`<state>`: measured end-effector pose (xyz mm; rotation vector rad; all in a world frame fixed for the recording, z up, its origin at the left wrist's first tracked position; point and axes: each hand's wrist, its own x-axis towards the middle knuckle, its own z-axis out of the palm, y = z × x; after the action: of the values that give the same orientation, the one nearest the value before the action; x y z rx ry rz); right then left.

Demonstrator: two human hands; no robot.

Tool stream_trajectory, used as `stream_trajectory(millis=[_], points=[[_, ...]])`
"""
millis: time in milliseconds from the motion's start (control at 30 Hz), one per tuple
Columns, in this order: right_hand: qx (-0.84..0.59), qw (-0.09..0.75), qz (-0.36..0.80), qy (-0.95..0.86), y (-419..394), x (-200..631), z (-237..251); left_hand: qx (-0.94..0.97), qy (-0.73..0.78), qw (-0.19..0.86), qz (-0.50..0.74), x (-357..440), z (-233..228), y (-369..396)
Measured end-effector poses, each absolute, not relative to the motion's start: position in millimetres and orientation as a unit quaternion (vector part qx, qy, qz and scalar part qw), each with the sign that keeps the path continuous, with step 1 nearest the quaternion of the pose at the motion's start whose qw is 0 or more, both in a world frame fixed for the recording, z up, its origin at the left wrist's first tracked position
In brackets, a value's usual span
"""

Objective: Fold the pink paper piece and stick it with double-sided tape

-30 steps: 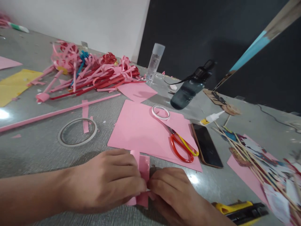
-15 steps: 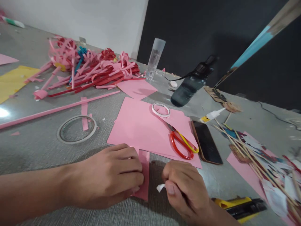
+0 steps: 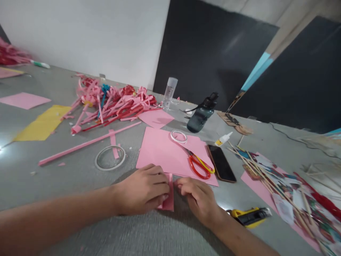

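My left hand [image 3: 145, 190] rests on a narrow folded pink paper strip [image 3: 170, 202], its fingers curled over it and pressing it to the table. Close by the strip's right edge is my right hand [image 3: 199, 199], closed with thumb and fingertips together; whatever sits in the pinch is hidden. Beyond the hands lies a larger pink sheet [image 3: 154, 151]. On that sheet are scissors [image 3: 204, 164] with red and yellow handles and a small white tape roll [image 3: 172, 137]. A wider tape roll [image 3: 97, 161] lies flat to the left.
A phone [image 3: 222, 163], glue bottle [image 3: 223, 139] and yellow-black cutter knife [image 3: 250, 216] lie on the right, near thin wooden sticks [image 3: 262, 167] and scraps. Behind stand a dark water bottle [image 3: 199, 119] and a clear bottle [image 3: 169, 94]. Pink and red paper ribbons [image 3: 117, 105] are heaped back left.
The camera view has tilted up and drawn back. My right hand has come closer to the strip's right edge. The white scrap seen in its pinch earlier no longer shows.
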<state>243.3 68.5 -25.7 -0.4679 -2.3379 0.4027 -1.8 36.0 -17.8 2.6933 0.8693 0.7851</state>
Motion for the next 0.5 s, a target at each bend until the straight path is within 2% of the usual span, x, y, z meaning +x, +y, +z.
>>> stream_trajectory(millis=[267, 400, 433, 500], points=[[-0.168, 0.338, -0.001, -0.926, 59, 238, -8, 0.904, 0.340, 0.086, 0.245, -5, -8, 29], [-0.132, 0.373, 0.017, -0.918, 6, 203, 12, 0.898, 0.358, 0.064, 0.247, -7, -10, 29], [-0.121, 0.350, 0.031, -0.928, -17, 192, 17, 0.895, 0.362, 0.065, 0.250, -7, -11, 30], [-0.035, 0.210, 0.031, -0.977, -70, 168, 26, 0.889, 0.375, 0.069, 0.255, -7, -12, 30]])
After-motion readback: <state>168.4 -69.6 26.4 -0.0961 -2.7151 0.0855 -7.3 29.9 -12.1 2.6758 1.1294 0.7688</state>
